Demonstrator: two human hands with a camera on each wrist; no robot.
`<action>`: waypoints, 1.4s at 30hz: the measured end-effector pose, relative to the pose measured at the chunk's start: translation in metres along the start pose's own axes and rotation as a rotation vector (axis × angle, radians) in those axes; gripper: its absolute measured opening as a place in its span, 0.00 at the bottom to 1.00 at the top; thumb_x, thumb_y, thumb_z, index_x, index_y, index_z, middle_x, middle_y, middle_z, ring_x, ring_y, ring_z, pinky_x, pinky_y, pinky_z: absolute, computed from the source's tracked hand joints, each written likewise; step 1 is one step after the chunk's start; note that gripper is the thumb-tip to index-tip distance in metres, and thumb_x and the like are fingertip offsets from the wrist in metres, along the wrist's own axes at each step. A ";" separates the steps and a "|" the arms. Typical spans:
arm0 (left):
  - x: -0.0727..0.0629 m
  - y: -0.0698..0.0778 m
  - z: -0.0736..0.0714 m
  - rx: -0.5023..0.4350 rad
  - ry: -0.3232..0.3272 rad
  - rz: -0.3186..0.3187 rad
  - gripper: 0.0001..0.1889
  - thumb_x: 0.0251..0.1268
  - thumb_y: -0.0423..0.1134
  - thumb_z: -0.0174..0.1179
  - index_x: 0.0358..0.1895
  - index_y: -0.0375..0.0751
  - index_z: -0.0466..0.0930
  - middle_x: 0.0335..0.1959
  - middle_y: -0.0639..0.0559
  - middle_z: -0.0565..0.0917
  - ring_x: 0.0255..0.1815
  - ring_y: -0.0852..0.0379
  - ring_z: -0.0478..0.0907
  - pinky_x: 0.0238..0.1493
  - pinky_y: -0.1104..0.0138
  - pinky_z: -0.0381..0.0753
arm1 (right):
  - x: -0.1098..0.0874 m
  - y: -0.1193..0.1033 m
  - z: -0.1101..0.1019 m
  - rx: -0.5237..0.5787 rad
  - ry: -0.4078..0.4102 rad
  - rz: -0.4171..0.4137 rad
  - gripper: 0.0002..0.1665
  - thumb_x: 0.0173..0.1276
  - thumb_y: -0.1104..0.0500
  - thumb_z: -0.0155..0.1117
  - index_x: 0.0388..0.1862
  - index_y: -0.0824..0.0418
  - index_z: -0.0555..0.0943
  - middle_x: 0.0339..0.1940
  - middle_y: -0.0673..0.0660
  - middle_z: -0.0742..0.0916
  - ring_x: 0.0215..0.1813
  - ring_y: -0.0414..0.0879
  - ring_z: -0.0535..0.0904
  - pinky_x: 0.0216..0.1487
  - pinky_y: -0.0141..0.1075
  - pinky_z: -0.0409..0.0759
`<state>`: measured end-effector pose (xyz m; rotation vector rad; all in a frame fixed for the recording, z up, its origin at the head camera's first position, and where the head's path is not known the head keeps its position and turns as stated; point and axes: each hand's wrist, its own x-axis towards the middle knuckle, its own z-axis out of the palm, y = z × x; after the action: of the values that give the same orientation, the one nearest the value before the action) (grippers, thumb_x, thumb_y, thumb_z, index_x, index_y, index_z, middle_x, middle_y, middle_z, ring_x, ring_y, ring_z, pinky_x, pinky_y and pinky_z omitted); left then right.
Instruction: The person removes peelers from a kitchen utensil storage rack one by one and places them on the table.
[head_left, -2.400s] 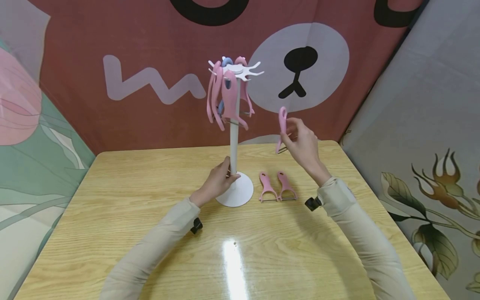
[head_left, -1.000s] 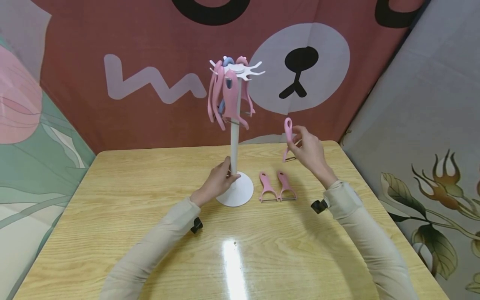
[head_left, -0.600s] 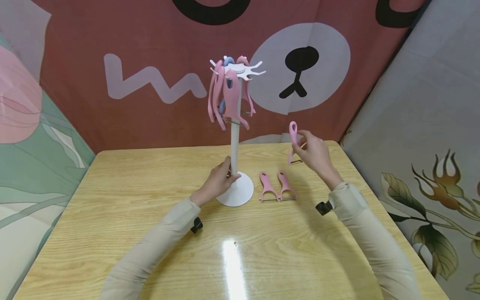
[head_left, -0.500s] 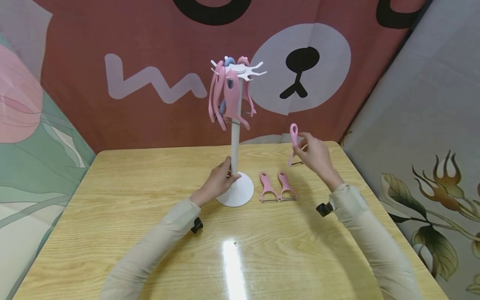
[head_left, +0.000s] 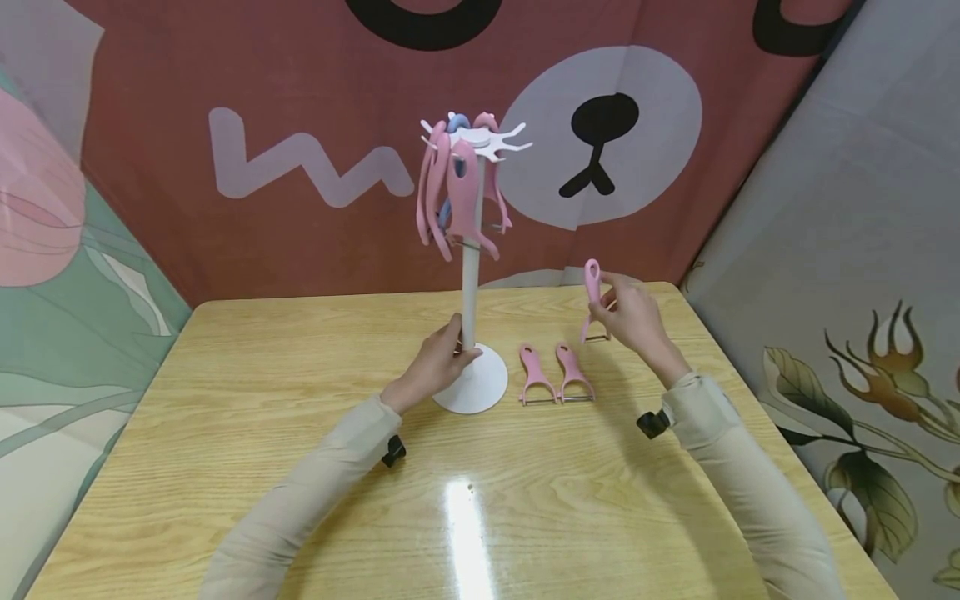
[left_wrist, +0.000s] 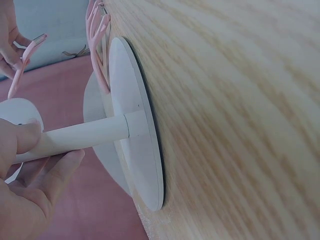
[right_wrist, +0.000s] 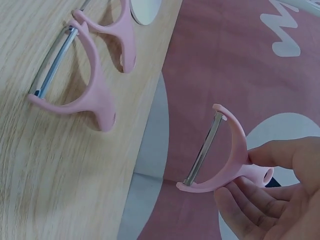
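Note:
My right hand [head_left: 632, 317] pinches a pink peeler [right_wrist: 235, 155] by its handle, blade end down, over the table's back right. Around the post of a white stand [head_left: 470, 275], just above its round base, the fingers and thumb of my left hand [head_left: 431, 364] are curled. Pink peelers [head_left: 462, 196] and a blue one [head_left: 457, 123] hang from the hooks at the stand's top, mostly on its left and front. Two more pink peelers, a left one [head_left: 531, 367] and a right one [head_left: 571, 367], lie side by side on the table, right of the base.
The wooden table [head_left: 300, 350] ends at the back against a reddish cloth [head_left: 300, 233] with a cartoon face. A patterned grey cloth [head_left: 825, 250] stands along the right side. Several hooks [head_left: 513, 137] on the stand's right side bear nothing.
My right hand has moved to the right and lower with the pink peeler, away from the stand. My left hand and the stand have stayed in place.

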<state>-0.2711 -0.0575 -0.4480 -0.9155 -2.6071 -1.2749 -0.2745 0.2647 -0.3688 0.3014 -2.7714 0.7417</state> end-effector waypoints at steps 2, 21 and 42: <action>0.000 0.000 0.000 0.002 -0.001 -0.001 0.16 0.70 0.33 0.61 0.52 0.33 0.66 0.36 0.43 0.78 0.41 0.47 0.83 0.39 0.61 0.85 | -0.001 0.001 0.000 -0.006 -0.021 0.010 0.31 0.70 0.61 0.61 0.70 0.69 0.68 0.32 0.61 0.87 0.24 0.50 0.82 0.36 0.47 0.73; 0.001 -0.002 0.001 0.005 0.002 0.006 0.15 0.70 0.33 0.61 0.52 0.32 0.66 0.36 0.43 0.78 0.41 0.48 0.82 0.38 0.63 0.84 | -0.011 0.012 0.005 -0.057 -0.159 0.079 0.33 0.70 0.60 0.61 0.68 0.77 0.65 0.36 0.65 0.87 0.21 0.45 0.77 0.28 0.40 0.72; 0.001 -0.002 0.001 0.010 0.009 0.008 0.16 0.69 0.32 0.61 0.51 0.32 0.66 0.36 0.43 0.78 0.40 0.46 0.82 0.38 0.61 0.84 | -0.020 0.023 0.004 -0.100 -0.264 0.129 0.34 0.69 0.59 0.64 0.66 0.77 0.67 0.39 0.65 0.86 0.33 0.52 0.82 0.40 0.51 0.78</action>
<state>-0.2725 -0.0570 -0.4499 -0.9158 -2.5976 -1.2594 -0.2622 0.2846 -0.3891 0.2155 -3.0904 0.6290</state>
